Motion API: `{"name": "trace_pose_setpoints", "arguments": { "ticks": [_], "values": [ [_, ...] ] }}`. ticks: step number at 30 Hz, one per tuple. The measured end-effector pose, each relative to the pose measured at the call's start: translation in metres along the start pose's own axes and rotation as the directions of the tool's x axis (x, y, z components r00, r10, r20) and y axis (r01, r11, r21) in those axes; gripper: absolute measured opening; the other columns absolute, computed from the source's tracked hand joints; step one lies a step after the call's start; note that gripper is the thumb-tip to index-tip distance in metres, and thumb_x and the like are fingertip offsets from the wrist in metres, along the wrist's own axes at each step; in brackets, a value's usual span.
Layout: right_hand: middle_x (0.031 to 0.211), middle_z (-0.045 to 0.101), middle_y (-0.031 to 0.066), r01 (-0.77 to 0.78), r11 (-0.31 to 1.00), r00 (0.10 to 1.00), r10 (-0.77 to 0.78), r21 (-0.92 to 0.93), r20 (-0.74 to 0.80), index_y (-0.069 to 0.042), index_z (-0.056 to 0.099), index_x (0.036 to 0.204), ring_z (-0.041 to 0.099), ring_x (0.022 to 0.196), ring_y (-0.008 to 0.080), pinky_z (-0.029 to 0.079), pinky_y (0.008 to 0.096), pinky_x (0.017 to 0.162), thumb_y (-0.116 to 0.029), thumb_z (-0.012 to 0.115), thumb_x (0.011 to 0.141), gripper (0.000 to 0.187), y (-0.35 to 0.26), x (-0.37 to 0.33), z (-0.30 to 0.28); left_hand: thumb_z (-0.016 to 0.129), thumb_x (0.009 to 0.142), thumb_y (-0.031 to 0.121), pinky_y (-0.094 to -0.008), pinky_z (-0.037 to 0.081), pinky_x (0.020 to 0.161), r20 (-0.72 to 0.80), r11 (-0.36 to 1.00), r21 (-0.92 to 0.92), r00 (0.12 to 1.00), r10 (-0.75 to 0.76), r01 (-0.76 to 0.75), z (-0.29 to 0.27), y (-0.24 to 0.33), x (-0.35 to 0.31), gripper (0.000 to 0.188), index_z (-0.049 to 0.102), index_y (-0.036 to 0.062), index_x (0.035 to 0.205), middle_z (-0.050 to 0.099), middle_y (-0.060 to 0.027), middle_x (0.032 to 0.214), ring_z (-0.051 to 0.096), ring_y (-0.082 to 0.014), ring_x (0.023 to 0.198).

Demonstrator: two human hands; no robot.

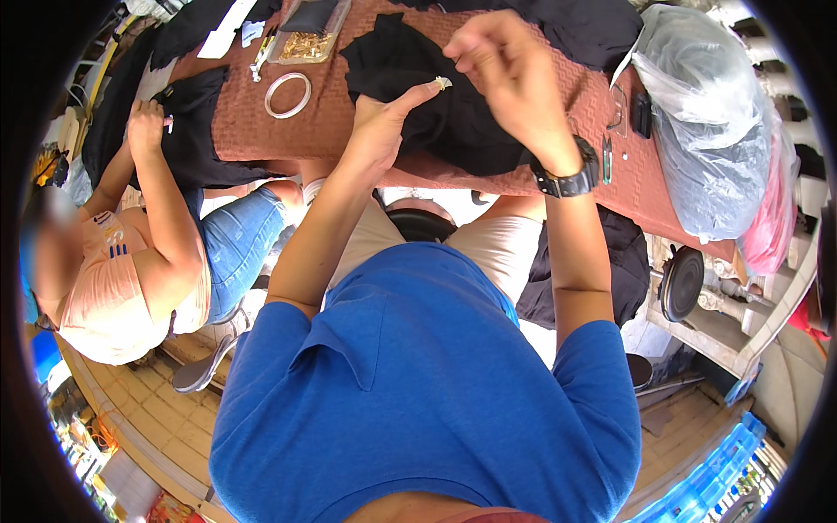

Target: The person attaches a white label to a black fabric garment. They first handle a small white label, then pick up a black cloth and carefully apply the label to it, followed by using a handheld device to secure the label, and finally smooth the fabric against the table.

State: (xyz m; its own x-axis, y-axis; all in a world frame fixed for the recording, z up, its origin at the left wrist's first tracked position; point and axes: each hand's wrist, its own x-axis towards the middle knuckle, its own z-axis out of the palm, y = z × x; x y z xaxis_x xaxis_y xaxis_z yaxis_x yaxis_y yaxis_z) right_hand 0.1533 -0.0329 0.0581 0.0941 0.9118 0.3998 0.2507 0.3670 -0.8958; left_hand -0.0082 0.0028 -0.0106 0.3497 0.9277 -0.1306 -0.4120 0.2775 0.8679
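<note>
Two people worked at one brown woven-cloth worktop (331,131), which carried one white round tape ring (288,95), one clear plastic box of gold-coloured fittings (307,42), two bulging plastic bags (706,131), and several black fabric pieces (453,105).

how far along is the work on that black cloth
Done: nothing visibly finished; a black cloth lies spread on the table. In hand: the left hand pinches a small pale piece over the cloth, the right hand raised beside it. Left: more black fabric and a tray of gold bits wait behind.
</note>
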Motion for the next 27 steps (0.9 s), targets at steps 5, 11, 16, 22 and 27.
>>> {"name": "trace_pose_setpoints", "arguments": {
  "ticks": [5, 11, 16, 22, 27],
  "values": [
    [0.08, 0.066, 0.0065, 0.302, 0.935, 0.944, -0.266, 0.186, -0.194, 0.001, 0.054, 0.099, 0.061, 0.068, 0.0064, 0.051, 0.0195, 0.063, -0.008, 0.06, 0.102, 0.011, -0.056, -0.003, -0.014, 0.082, 0.079, 0.002, -0.0249, 0.056, 0.074, -0.037, 0.982, 0.137, 0.99, 0.136, -0.13, -0.018, -0.016, 0.014, 0.018, 0.073, 0.0007, 0.094, 0.073, -0.0058, 0.093, 0.068, -0.0121, 0.081],
    [0.078, 0.065, 0.0172, 0.431, 0.857, 0.902, -0.415, 0.281, -0.118, 0.002, 0.056, 0.106, 0.06, 0.062, 0.0176, 0.052, 0.0279, 0.058, -0.004, 0.056, 0.102, 0.007, -0.081, -0.024, -0.011, 0.081, 0.079, -0.001, -0.0254, 0.056, 0.075, -0.069, 0.956, 0.176, 0.966, 0.248, -0.233, -0.02, -0.019, 0.016, 0.016, 0.073, 0.0017, 0.094, 0.073, -0.0064, 0.092, 0.068, -0.0122, 0.081],
    [0.091, 0.066, 0.0057, 0.063, 0.981, 0.998, -0.058, 0.182, -0.036, 0.003, 0.065, 0.1, 0.066, 0.074, 0.0104, 0.053, 0.0227, 0.066, 0.007, 0.065, 0.093, 0.008, -0.043, -0.046, 0.012, 0.069, 0.093, 0.008, -0.0294, 0.057, 0.086, 0.062, 0.948, -0.225, 0.975, -0.216, 0.224, -0.017, 0.0, 0.01, 0.023, 0.067, -0.0022, 0.113, 0.071, -0.0086, 0.104, 0.068, -0.0158, 0.098],
    [0.08, 0.059, 0.0021, -0.043, 0.998, 0.95, 0.054, 0.045, -0.307, -0.001, 0.075, 0.095, 0.058, 0.07, 0.0074, 0.046, 0.0226, 0.06, -0.001, 0.075, 0.086, 0.009, 0.032, -0.057, 0.036, 0.069, 0.094, 0.013, -0.0308, 0.057, 0.093, 0.158, 0.876, -0.316, 0.93, -0.33, 0.365, -0.005, 0.018, -0.002, 0.029, 0.064, -0.0003, 0.119, 0.07, -0.0093, 0.109, 0.069, -0.0186, 0.103],
    [0.078, 0.056, 0.0013, -0.032, 0.999, 0.939, 0.033, 0.007, -0.343, -0.002, 0.076, 0.097, 0.056, 0.069, 0.0073, 0.045, 0.0225, 0.059, 0.0, 0.075, 0.086, 0.011, 0.034, -0.057, 0.041, 0.07, 0.093, 0.012, -0.0318, 0.056, 0.095, 0.168, 0.868, -0.334, 0.929, -0.329, 0.367, -0.006, 0.018, -0.003, 0.028, 0.065, 0.0008, 0.118, 0.071, -0.0092, 0.11, 0.069, -0.0182, 0.104]
  ]
}}
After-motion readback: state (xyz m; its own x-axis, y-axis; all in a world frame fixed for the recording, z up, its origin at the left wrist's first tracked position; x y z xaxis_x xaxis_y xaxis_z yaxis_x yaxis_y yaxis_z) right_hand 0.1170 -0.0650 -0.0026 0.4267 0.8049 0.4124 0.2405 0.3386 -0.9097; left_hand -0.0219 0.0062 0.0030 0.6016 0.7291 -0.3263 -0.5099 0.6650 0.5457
